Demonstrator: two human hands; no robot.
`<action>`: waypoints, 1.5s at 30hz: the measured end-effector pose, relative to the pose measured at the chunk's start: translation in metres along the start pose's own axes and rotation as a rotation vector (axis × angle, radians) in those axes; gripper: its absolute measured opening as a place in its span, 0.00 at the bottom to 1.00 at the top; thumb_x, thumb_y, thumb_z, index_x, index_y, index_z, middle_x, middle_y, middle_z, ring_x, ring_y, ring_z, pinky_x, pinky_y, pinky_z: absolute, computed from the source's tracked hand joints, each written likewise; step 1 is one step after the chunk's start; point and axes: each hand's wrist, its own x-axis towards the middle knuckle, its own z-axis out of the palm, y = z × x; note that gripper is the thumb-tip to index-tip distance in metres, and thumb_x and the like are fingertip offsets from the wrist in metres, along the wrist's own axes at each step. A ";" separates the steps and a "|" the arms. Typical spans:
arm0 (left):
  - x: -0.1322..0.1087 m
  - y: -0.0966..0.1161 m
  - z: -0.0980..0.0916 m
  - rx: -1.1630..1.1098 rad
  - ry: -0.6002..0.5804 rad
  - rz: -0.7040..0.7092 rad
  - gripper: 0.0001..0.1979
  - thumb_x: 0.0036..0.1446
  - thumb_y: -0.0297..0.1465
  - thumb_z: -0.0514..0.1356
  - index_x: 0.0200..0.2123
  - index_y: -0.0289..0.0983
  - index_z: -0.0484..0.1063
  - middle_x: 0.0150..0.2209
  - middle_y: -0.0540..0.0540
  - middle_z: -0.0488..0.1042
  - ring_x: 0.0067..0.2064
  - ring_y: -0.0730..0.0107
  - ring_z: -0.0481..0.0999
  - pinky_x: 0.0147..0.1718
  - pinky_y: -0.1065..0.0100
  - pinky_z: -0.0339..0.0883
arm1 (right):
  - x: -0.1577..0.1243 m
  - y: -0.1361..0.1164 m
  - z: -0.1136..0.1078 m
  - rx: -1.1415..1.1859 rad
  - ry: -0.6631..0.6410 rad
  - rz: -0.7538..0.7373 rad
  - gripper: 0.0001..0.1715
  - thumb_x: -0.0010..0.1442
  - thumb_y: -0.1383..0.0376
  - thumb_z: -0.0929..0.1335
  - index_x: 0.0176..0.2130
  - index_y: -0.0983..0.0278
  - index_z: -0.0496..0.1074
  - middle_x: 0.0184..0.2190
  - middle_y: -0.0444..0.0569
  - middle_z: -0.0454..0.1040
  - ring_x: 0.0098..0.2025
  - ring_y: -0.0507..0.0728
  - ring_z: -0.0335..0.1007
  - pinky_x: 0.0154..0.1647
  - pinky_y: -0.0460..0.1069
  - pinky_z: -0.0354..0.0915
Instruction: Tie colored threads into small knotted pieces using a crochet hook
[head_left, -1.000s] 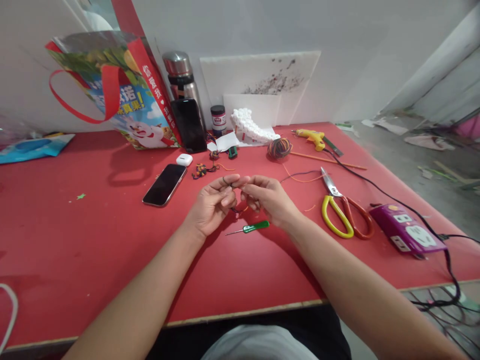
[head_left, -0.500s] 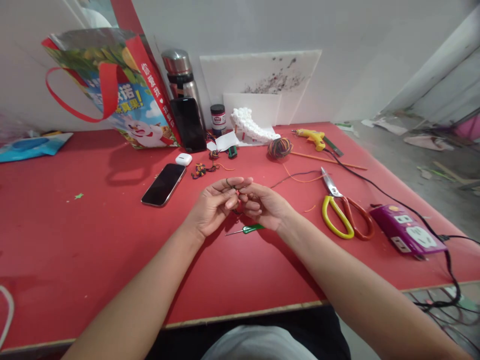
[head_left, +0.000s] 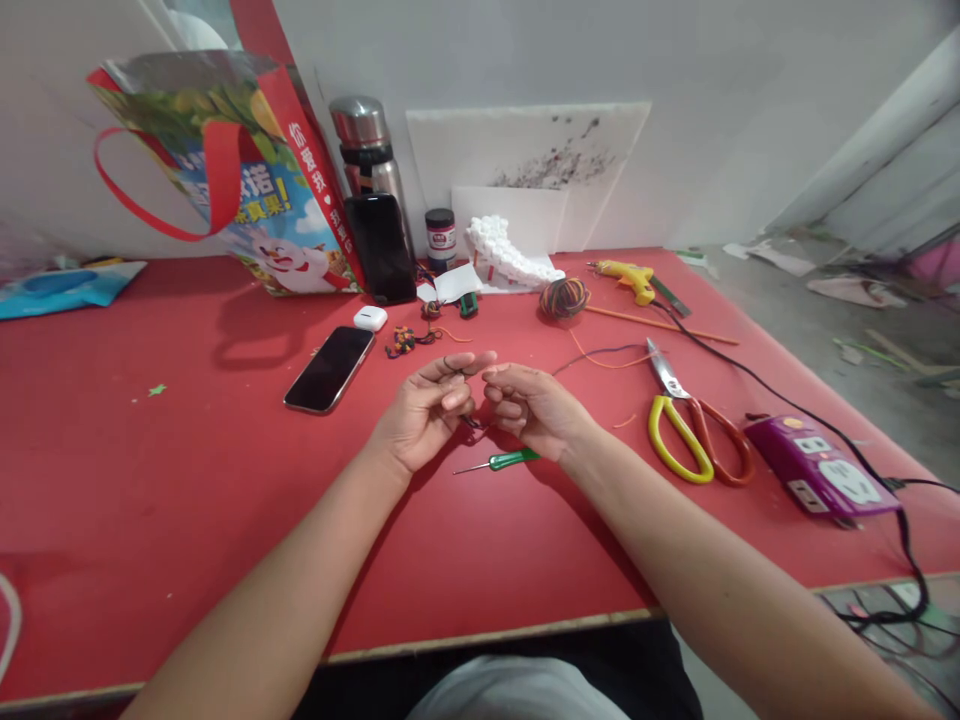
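Dark yarn (head_left: 471,422) loops round a finger of my left hand (head_left: 424,415), whose thumb and fingers are closed on it. Facing it a small gap away, my right hand (head_left: 541,408) has thumb and forefinger pinched and the other fingers curled; a strand runs between the two hands, though its end in the right fingers is hard to see. Below them on the table lies a crochet hook (head_left: 510,459) with a green handle. A multicoloured yarn ball (head_left: 564,298) sits beyond the right hand, its strand (head_left: 600,352) trailing over the red table.
Scissors (head_left: 679,420), a purple power strip (head_left: 821,465) and a yellow glue gun (head_left: 630,280) lie at right. To the left are a phone (head_left: 330,370), a white earbud case (head_left: 370,318) and a small knotted yarn piece (head_left: 403,341). Behind stand a bag (head_left: 225,180) and a flask (head_left: 367,150).
The fingertips of my two hands, close together before, have come slightly apart. My right hand has drawn a little to the right. The view has shifted slightly.
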 end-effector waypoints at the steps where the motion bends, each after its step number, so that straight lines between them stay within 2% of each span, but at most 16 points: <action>1: 0.000 0.001 0.000 -0.006 0.007 0.005 0.17 0.54 0.11 0.56 0.31 0.31 0.83 0.41 0.36 0.86 0.19 0.87 0.62 0.22 0.80 0.62 | -0.001 -0.001 0.000 -0.008 0.005 -0.009 0.15 0.43 0.63 0.77 0.28 0.64 0.70 0.19 0.36 0.68 0.17 0.43 0.47 0.17 0.41 0.42; 4: 0.000 0.004 0.000 -0.037 0.022 0.012 0.17 0.53 0.10 0.55 0.27 0.31 0.81 0.40 0.36 0.85 0.19 0.86 0.62 0.22 0.79 0.61 | -0.004 -0.004 -0.001 -0.088 0.006 -0.061 0.15 0.44 0.62 0.77 0.28 0.64 0.71 0.19 0.38 0.70 0.17 0.43 0.50 0.18 0.42 0.42; 7: 0.000 0.006 0.000 -0.066 0.064 0.008 0.17 0.53 0.10 0.55 0.24 0.31 0.77 0.41 0.35 0.85 0.19 0.85 0.62 0.22 0.79 0.60 | -0.006 -0.002 0.000 -0.319 -0.036 -0.160 0.12 0.49 0.59 0.75 0.29 0.64 0.72 0.20 0.40 0.71 0.18 0.45 0.53 0.20 0.44 0.46; 11: 0.001 0.008 -0.002 -0.074 0.093 -0.004 0.16 0.53 0.10 0.55 0.22 0.32 0.72 0.49 0.34 0.84 0.20 0.85 0.61 0.21 0.77 0.59 | -0.012 0.007 0.003 -0.901 -0.197 -0.303 0.08 0.60 0.64 0.68 0.29 0.63 0.71 0.21 0.42 0.71 0.23 0.50 0.61 0.27 0.47 0.53; 14: 0.001 0.008 -0.003 -0.083 0.092 -0.002 0.16 0.54 0.10 0.55 0.21 0.32 0.69 0.52 0.32 0.83 0.20 0.85 0.61 0.22 0.76 0.60 | -0.019 0.013 0.008 -1.451 -0.321 -0.417 0.07 0.63 0.68 0.67 0.31 0.65 0.73 0.29 0.49 0.78 0.28 0.52 0.65 0.30 0.49 0.50; 16: 0.001 0.008 -0.004 -0.084 0.093 0.002 0.16 0.55 0.10 0.55 0.21 0.32 0.68 0.52 0.32 0.82 0.20 0.85 0.61 0.23 0.76 0.60 | -0.023 0.014 0.011 -1.665 -0.374 -0.433 0.07 0.66 0.67 0.67 0.36 0.66 0.75 0.35 0.53 0.80 0.31 0.54 0.67 0.32 0.50 0.50; 18: 0.001 0.008 -0.004 -0.084 0.093 0.003 0.16 0.55 0.10 0.54 0.21 0.32 0.69 0.53 0.32 0.82 0.20 0.85 0.62 0.23 0.76 0.60 | -0.025 0.013 0.014 -1.720 -0.409 -0.407 0.08 0.68 0.65 0.67 0.39 0.66 0.76 0.39 0.54 0.81 0.34 0.55 0.70 0.33 0.50 0.52; 21: 0.001 0.007 -0.003 -0.084 0.092 0.001 0.17 0.57 0.10 0.53 0.21 0.32 0.69 0.51 0.31 0.83 0.20 0.85 0.62 0.23 0.76 0.60 | -0.025 0.010 0.014 -1.674 -0.441 -0.370 0.06 0.67 0.65 0.69 0.42 0.66 0.76 0.39 0.52 0.81 0.36 0.55 0.71 0.35 0.49 0.55; 29: 0.001 0.008 -0.003 -0.083 0.088 0.002 0.19 0.59 0.11 0.52 0.21 0.32 0.69 0.43 0.34 0.85 0.19 0.84 0.62 0.23 0.76 0.61 | -0.023 0.010 0.012 -1.618 -0.445 -0.361 0.06 0.66 0.66 0.71 0.43 0.67 0.76 0.38 0.51 0.80 0.35 0.54 0.69 0.36 0.48 0.56; 35: 0.001 0.009 -0.007 -0.044 0.067 0.016 0.17 0.57 0.11 0.54 0.22 0.33 0.69 0.47 0.34 0.84 0.20 0.85 0.61 0.24 0.76 0.63 | -0.031 -0.004 0.013 -1.625 -0.488 -0.327 0.06 0.66 0.65 0.72 0.43 0.66 0.77 0.38 0.50 0.80 0.35 0.54 0.70 0.35 0.48 0.56; 40: 0.000 0.010 -0.008 -0.024 0.043 0.031 0.14 0.54 0.11 0.56 0.23 0.33 0.70 0.46 0.34 0.85 0.20 0.85 0.61 0.25 0.76 0.63 | -0.056 -0.024 0.024 -1.819 -0.490 -0.225 0.07 0.69 0.64 0.70 0.41 0.66 0.78 0.41 0.54 0.81 0.40 0.58 0.75 0.34 0.50 0.55; 45: 0.000 0.008 -0.009 -0.060 0.022 0.010 0.15 0.53 0.11 0.56 0.21 0.33 0.68 0.45 0.33 0.85 0.20 0.85 0.61 0.26 0.76 0.64 | -0.075 -0.027 0.018 -2.038 -0.509 -0.181 0.11 0.69 0.72 0.65 0.43 0.66 0.77 0.38 0.54 0.80 0.33 0.58 0.74 0.30 0.52 0.50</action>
